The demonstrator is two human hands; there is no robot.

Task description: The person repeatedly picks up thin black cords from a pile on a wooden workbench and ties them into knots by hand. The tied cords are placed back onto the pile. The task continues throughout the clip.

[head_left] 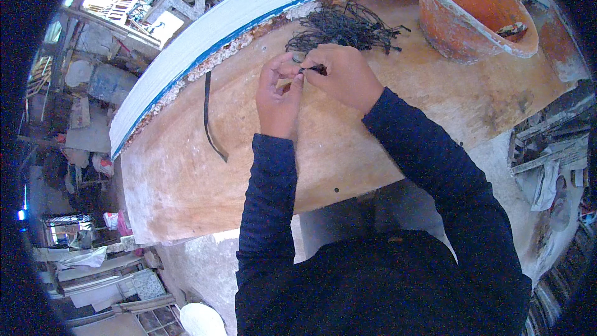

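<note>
Small black strip (313, 69) pinched right between both sets of fingertips, held up just above the worn wooden slab (186, 180) and just in front of a tangled heap of black strips (345, 28). Looks thin, light and floppy, probably rubber or plastic cord, so nothing fragile, but likely a bit fiddly and easy to lose out of a loose pinch; best grabbed close to the end with thumb and forefinger rather than mid-length. Right hand (345, 78) clamped on the near end of it, thumb and forefinger closed tight. Left hand (278, 96) pressed up against the right, fingers curled in and touching the same bit, though hard to say exactly how much of it sits in that grip since it's mostly hidden. Both hands together, basically knuckle to knuckle. Off to the left, one longer black strip (210, 121) lying loose and curved on the slab, well apart from the hands. Further back right, a battered orange bucket (460, 25) standing on the slab near the heap. White and blue curved edge (217, 31) running along the far side.
</note>
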